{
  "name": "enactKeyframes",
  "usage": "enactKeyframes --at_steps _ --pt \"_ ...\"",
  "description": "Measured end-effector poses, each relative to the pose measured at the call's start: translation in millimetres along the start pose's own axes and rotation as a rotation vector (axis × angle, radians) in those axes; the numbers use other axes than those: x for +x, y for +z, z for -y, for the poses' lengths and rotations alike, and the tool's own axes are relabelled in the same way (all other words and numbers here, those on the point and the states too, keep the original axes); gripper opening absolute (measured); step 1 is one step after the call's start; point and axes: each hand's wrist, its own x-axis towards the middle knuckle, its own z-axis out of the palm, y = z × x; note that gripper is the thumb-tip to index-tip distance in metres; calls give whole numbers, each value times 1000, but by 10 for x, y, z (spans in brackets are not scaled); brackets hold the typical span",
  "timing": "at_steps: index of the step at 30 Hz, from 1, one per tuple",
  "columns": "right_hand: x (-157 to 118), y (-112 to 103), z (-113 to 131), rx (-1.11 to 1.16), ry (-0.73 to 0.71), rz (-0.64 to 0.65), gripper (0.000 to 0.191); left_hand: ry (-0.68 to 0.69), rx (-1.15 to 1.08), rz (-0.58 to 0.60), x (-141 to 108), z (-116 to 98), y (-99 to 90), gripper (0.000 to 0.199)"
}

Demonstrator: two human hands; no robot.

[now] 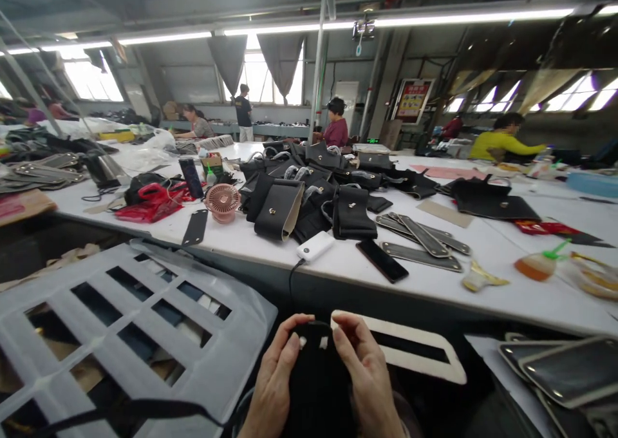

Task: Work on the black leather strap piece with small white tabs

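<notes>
At the bottom centre, my left hand (274,375) and my right hand (363,375) face each other with thumbs and fingers pinched. Between them is a black piece (316,386), its upper edge running from one set of fingertips to the other. Two small white tabs show on it, one by my left thumb and one white tab (323,342) closer to my right thumb. A cream frame-shaped strip (437,354) with a long dark slot reaches out to the right from behind my right fingers. Whether those fingers also grip it, I cannot tell.
Ahead on the white table (261,257) lie black bags (277,209), a pink fan (223,203), a white power bank (315,247), a phone (382,261) and a glue bottle (537,266). A slotted grey plastic crate (232,335) stands left, grey-black strips (570,367) right. Several people work beyond.
</notes>
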Motion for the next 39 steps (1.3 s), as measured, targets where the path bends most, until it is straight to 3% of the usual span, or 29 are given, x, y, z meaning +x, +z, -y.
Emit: enactKeyframes --at_steps 3,9,14,18,22,26,32,39 --pt "-138 -36 -83 132 84 92 36 -27 -4 -48 -9 -17 9 35" --pt "-257 87 -114 -46 -59 -60 36 -72 -78 -98 -30 -17 43 42" --pt "-222 162 -50 -5 35 -19 38 -72 -59 -155 -57 -41 86 43" --pt "-207 175 -18 -53 -15 -8 34 -54 -61 -175 -69 -29 107 40" --pt "-216 195 -41 -44 -18 -12 33 -49 -66 -165 -48 29 81 40" --pt "-212 204 -47 -1 -13 0 35 -71 -110 -75 42 58 13 46" --pt "-193 205 -40 -115 -35 12 35 -86 166 -52 166 -51 -43 38" --pt "-160 275 -271 -123 -113 -39 37 -43 238 -39 160 -80 -22 37"
